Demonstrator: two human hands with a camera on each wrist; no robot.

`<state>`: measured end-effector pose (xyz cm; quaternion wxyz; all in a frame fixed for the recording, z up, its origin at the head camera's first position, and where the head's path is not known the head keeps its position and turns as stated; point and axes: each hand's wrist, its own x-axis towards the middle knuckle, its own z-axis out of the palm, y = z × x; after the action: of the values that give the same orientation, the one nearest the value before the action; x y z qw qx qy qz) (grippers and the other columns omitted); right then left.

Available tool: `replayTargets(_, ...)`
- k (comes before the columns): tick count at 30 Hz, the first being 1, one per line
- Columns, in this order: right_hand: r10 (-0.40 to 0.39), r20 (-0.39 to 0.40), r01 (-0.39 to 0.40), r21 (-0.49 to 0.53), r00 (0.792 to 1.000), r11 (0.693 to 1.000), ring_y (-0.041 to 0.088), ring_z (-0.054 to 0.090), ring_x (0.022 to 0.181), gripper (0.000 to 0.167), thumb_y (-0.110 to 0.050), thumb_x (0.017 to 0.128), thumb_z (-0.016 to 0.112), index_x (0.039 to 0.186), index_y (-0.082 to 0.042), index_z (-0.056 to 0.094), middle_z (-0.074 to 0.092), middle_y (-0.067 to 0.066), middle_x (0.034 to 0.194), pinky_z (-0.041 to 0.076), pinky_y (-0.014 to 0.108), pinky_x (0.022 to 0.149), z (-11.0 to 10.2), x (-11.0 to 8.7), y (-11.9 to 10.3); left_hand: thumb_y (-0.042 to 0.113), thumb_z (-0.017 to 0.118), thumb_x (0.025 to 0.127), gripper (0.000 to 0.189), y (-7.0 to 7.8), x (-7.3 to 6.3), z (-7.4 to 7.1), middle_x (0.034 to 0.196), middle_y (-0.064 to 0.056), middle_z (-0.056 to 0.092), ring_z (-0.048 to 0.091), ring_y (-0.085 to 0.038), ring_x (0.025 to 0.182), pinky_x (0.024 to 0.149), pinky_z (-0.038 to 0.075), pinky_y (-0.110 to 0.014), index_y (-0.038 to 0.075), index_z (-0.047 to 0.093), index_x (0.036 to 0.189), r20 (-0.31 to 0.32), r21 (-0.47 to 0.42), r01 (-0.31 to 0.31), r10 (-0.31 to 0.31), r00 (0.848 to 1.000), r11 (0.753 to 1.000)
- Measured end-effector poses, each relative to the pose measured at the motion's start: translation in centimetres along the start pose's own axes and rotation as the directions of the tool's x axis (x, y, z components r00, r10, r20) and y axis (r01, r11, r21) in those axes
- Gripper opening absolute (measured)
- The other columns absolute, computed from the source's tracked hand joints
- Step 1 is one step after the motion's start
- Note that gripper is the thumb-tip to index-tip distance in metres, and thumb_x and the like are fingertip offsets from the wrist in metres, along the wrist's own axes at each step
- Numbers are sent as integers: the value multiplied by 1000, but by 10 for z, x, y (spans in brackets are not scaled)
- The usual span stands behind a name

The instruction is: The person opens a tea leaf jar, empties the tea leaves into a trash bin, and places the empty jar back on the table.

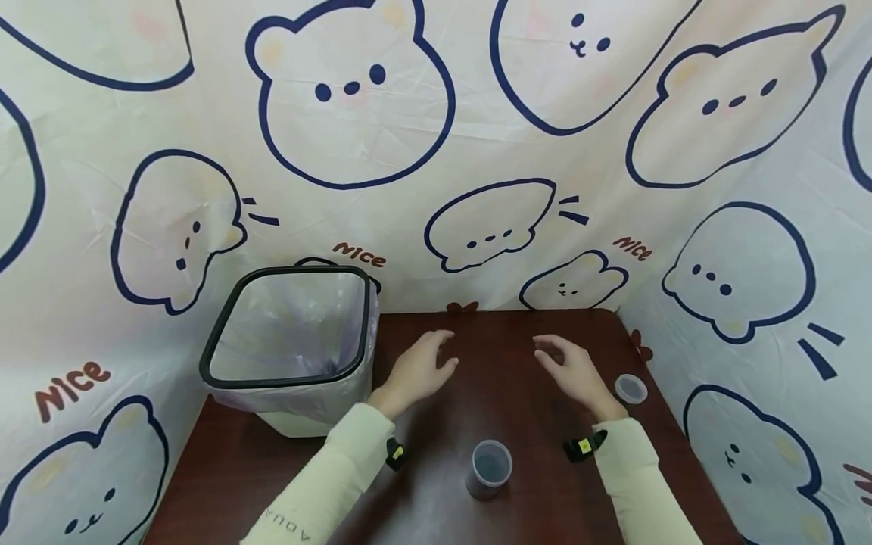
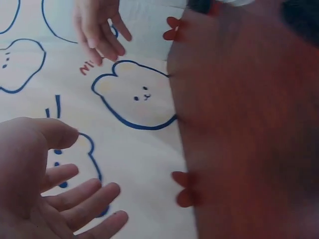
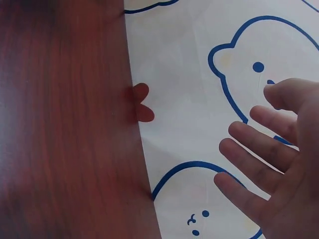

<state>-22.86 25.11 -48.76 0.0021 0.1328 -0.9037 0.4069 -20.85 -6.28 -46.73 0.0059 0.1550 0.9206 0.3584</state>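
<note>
My left hand is held over the dark table with its fingers spread and relaxed, and nothing lies in it. Across from it hovers my right hand, its fingers loosely bent and its palm bare. Both palms face each other with a wide gap between them. Closer to me than both hands, a translucent plastic cup stands upright between my forearms. A round translucent lid lies near the right edge of the table, just beside my right wrist.
A white bin with a black rim and a plastic liner stands at the table's left, close to my left hand. A cloth printed with cartoon animals hangs behind and around the brown table.
</note>
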Motion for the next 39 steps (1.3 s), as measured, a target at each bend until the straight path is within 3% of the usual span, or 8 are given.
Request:
replayTargets(8, -1, -43, 4, 68, 999, 998, 28, 63, 118, 36, -28, 104, 60, 135, -11, 63, 66, 9, 131, 52, 49, 96, 12, -34, -4, 18, 69, 97, 45, -21, -40, 19, 129, -11, 62, 61, -32, 117, 95, 51, -47, 5, 57, 139, -132, -129, -26, 9, 991, 991)
replayTargets(16, -9, -58, 18, 159, 998, 987, 25, 63, 118, 34, -27, 103, 62, 134, -14, 63, 67, 6, 131, 52, 39, 93, 35, -62, -13, 15, 71, 96, 41, -36, -73, 41, 129, -12, 63, 60, -28, 121, 99, 49, -49, 5, 60, 134, -232, -191, -80, 34, 972, 978)
replayTargets(21, -43, -14, 45, 224, 999, 974, 27, 62, 120, 41, -24, 99, 68, 138, -13, 60, 63, 8, 135, 51, 49, 97, 53, -74, -13, 6, 72, 92, 41, -51, -99, 58, 128, -14, 64, 61, -33, 117, 94, 51, -53, 5, 61, 131, -280, -284, -76, -7, 960, 956)
replayTargets(25, -58, 7, 54, 247, 998, 968, 29, 61, 121, 46, -21, 97, 70, 140, -12, 57, 61, 10, 138, 49, 52, 98, 67, -82, -9, 4, 73, 91, 43, -61, -118, 67, 126, -9, 64, 63, -33, 113, 91, 52, -52, 8, 59, 132, -244, -336, -70, -15, 970, 939)
replayTargets(30, -73, 59, 54, 284, 996, 957, 28, 57, 127, 51, -20, 99, 69, 147, -17, 50, 58, 5, 142, 49, 41, 100, 80, -90, -6, 12, 73, 94, 45, -69, -132, 75, 125, -1, 63, 62, -27, 114, 91, 51, -51, 14, 57, 136, -168, -377, -41, -24, 986, 925)
replayTargets(35, -125, 147, 69, 334, 981, 940, 33, 51, 133, 65, -16, 94, 75, 151, -20, 44, 53, 5, 148, 47, 37, 103, 90, -97, -1, 17, 71, 96, 46, -70, -142, 80, 131, -6, 60, 60, -32, 118, 96, 49, -54, 11, 55, 139, -92, -420, 7, -51, 994, 907)
replayTargets(39, -143, 223, 66, 322, 964, 944, 36, 45, 138, 81, -17, 86, 83, 154, -22, 40, 49, 5, 152, 43, 40, 107, 96, -100, 2, 14, 70, 96, 45, -70, -148, 84, 135, -14, 58, 59, -36, 120, 98, 48, -54, 8, 54, 138, -76, -441, 26, -66, 995, 897)
